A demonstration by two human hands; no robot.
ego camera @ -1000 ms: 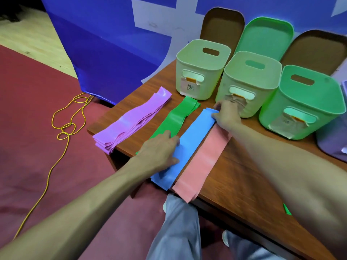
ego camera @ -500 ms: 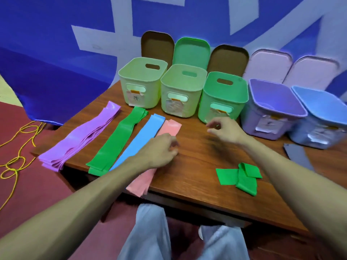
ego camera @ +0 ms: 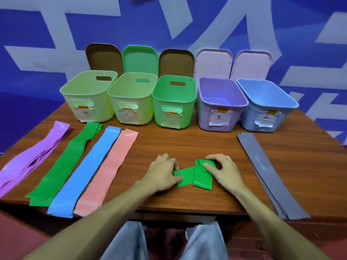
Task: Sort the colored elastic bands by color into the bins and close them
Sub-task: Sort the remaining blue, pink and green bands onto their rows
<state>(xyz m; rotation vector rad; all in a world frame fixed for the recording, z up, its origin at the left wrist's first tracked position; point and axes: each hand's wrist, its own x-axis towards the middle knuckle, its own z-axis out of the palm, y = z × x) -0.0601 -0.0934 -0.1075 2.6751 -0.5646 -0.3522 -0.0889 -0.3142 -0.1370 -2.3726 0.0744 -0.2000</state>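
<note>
Your left hand is gripping the left tail of the folded green band, fingers curled over its end and thumb at its near edge. Your right hand is pinching the doubled-over loop at the band's far right corner between thumb and forefinger.

Through the head camera, the band is lying on the table right in front of you, well apart from the bins. The darker green bin is standing open in the middle of the row, with two pale green bins to its left and the purple bin and blue bin to its right. The purple stack, long green band, blue band and pink band are lying flat at your left, and the grey bands at your right, none of them binned yet.

You are risking two things, I think. The stretchy folds are likely pushing to spring open, so easing either grip during the lift could let the bundle unroll and drape over a rim, blocking the lid. The three greenish bins are looking much alike, and their labels are too small to read from here, so a hasty drop could be landing in the wrong one.
</note>
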